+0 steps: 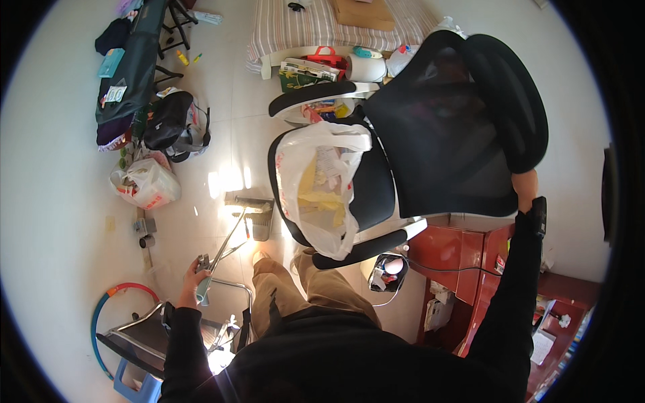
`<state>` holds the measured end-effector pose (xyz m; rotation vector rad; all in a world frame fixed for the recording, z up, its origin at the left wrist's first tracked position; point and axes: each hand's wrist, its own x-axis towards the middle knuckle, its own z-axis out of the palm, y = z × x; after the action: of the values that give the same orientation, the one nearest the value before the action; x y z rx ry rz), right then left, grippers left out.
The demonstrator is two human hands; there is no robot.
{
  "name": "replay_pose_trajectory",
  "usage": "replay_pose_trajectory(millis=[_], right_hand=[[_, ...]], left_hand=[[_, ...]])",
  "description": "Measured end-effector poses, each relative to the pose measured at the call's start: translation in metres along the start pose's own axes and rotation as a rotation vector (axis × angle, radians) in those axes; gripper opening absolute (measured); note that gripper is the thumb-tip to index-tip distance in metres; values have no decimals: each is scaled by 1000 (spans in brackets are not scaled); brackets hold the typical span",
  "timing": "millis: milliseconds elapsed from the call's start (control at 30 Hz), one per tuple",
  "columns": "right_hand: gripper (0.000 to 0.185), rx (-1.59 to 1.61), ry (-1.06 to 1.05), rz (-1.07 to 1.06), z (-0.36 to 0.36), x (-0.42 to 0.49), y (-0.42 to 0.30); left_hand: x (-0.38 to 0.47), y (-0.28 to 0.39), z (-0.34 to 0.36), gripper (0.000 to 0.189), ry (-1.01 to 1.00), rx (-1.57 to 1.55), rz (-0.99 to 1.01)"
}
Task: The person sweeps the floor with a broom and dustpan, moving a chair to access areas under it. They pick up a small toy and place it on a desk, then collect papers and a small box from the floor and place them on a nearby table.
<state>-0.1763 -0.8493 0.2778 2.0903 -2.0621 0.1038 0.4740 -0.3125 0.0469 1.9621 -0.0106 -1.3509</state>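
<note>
My left hand (193, 283) holds the upper ends of a broom handle (221, 250) and a dustpan handle together. The broom head (248, 204) rests at the rim of a grey dustpan (262, 221) on the floor. My right hand (525, 190) is at the backrest of a black office chair (448, 126); its fingers are hidden behind the backrest. On the chair's seat sits an open white plastic bag (289, 176) with yellow material and paper inside.
A waste bin (388, 272) stands beside a red wooden desk (443, 252). A folding chair (146, 335) is at lower left. Bags and a black backpack (168, 120) line the left wall. A bed with a striped cover (302, 30) stands at the top, with boxes at its foot.
</note>
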Motion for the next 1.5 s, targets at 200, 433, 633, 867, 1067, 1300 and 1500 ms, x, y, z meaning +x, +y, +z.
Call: replay_pose_trajectory(millis=[200, 433, 633, 867, 1067, 1300, 1500], right_hand=[[35, -29, -1, 54, 5, -10, 69], [39, -51, -1, 131, 11, -25, 152], [42, -66, -11, 183, 14, -19, 196], [47, -75, -22, 237, 20, -18, 217], [61, -212, 302, 224, 39, -73, 197], [72, -266, 376, 379, 160, -291, 97], [44, 1366, -781, 1617, 203, -402, -87]], left_hand=[[-2, 16, 12, 61, -33, -45, 25], [3, 28, 24, 57, -70, -79, 36], [4, 38, 39, 51, -17, -95, -27], [7, 52, 47, 33, -36, -173, 5], [26, 58, 44, 31, -51, -186, -26], [43, 67, 43, 56, -25, -177, -85], [43, 105, 53, 53, -51, -66, -123]])
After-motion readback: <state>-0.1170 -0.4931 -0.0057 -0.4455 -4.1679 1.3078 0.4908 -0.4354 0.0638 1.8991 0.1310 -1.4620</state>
